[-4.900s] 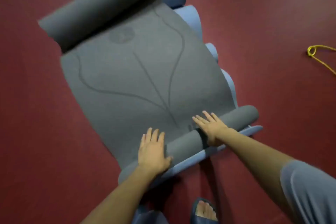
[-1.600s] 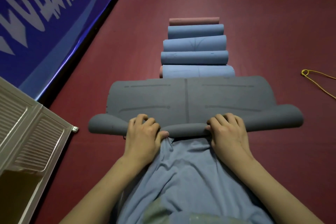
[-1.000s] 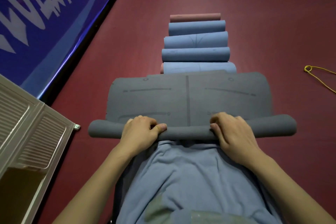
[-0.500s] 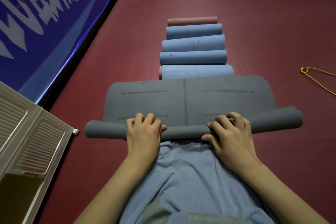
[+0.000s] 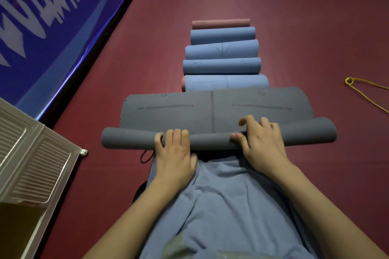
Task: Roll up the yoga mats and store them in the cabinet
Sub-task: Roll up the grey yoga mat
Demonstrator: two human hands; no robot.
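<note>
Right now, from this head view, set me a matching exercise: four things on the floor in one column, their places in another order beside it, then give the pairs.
Things:
1. grey foam yoga mat
2. pink rolled mat
3. yellow cord
4. white louvred cabinet door

Places:
A. far right, alone on the red floor
B. lower left corner
C. farthest in the row of rolls
D. under both hands, partly rolled

The left hand and right hand curl over the grey roll.

Pairs: 1-D, 2-C, 3-A, 4-B
</note>
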